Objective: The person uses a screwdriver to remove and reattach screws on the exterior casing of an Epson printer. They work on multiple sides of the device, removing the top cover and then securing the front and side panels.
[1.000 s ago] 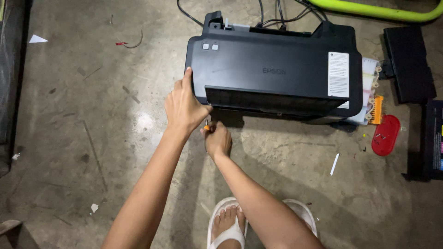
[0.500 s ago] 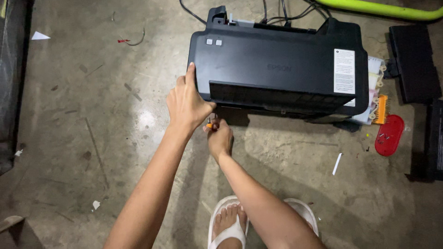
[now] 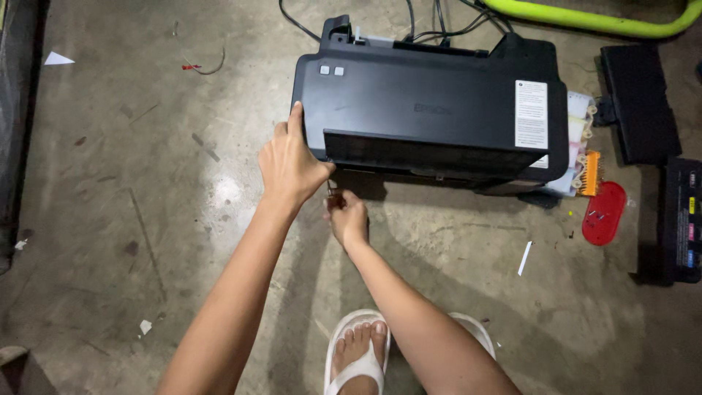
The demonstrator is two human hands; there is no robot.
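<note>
The left hand (image 3: 289,167) was clamped over the near left corner of the black printer (image 3: 431,110), which sat on the concrete floor (image 3: 131,219) in the upper middle of the frame, while the right hand (image 3: 347,218) pinched a small tool (image 3: 331,192) against the printer's lower front edge just below that corner. Bare floor lay open across the frame's left half; the right side was crowded by a red oval lid (image 3: 603,213) and black parts (image 3: 640,102). A white rectangular label (image 3: 531,115) stood on the printer's right end.

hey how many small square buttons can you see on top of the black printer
2. Both grey buttons sit side by side at the printer's top left corner, one left of the other, just above the left hand. Others may be hidden.
</note>
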